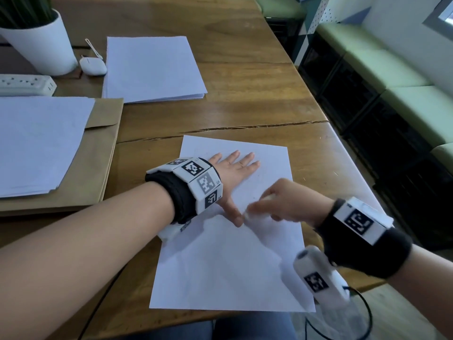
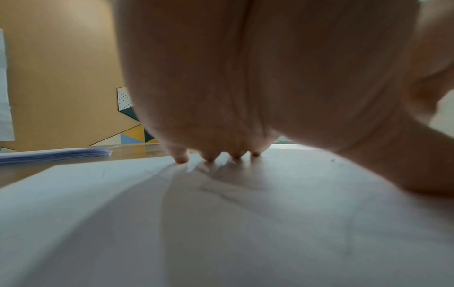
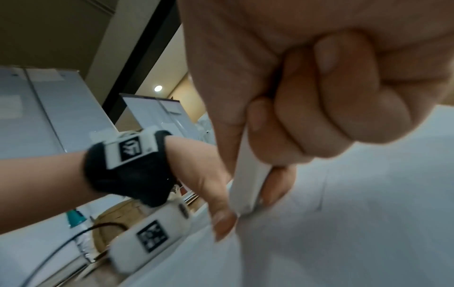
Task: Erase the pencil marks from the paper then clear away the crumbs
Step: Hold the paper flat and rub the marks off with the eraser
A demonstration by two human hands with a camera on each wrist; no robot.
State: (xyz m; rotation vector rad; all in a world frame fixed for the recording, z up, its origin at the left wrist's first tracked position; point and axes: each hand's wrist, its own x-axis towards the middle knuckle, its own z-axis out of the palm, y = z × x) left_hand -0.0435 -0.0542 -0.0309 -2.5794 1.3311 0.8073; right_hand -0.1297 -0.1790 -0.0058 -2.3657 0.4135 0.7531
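On the near edge of the wooden worktop [image 1: 245, 99] lies the paper [image 1: 220, 266], a single white sheet set slightly askew. The right hand [image 1: 282, 202] hovers low over its middle, blurred with motion, its fingers [image 3: 307, 126] curled and clamped on a slim white eraser [image 3: 248, 178] whose lower tip meets the sheet. Just beside that tip sits the thumb of the left hand [image 1: 235, 168], which lies flat on the upper half of the sheet, fingers [image 2: 181, 155] straight and slightly apart, tips pressing down. Faint pencil marks [image 1: 263, 175] show near those fingertips; crumbs are too small to make out with certainty.

Judged from this, erasing is under way and clearing has not begun. To do the step well: keep the left hand's pressure close to the rubbed spot so the sheet cannot buckle or crease, stroke away from the anchoring thumb rather than toward it, and use short, light passes — heavy ones risk tearing. The remaining faint marks by the fingertips suggest that the anchor must shift to expose them.

Farther off — a paper stack [image 1: 152, 69], a second stack upon a brown envelope [image 1: 105, 123], a white pot [image 1: 44, 42].
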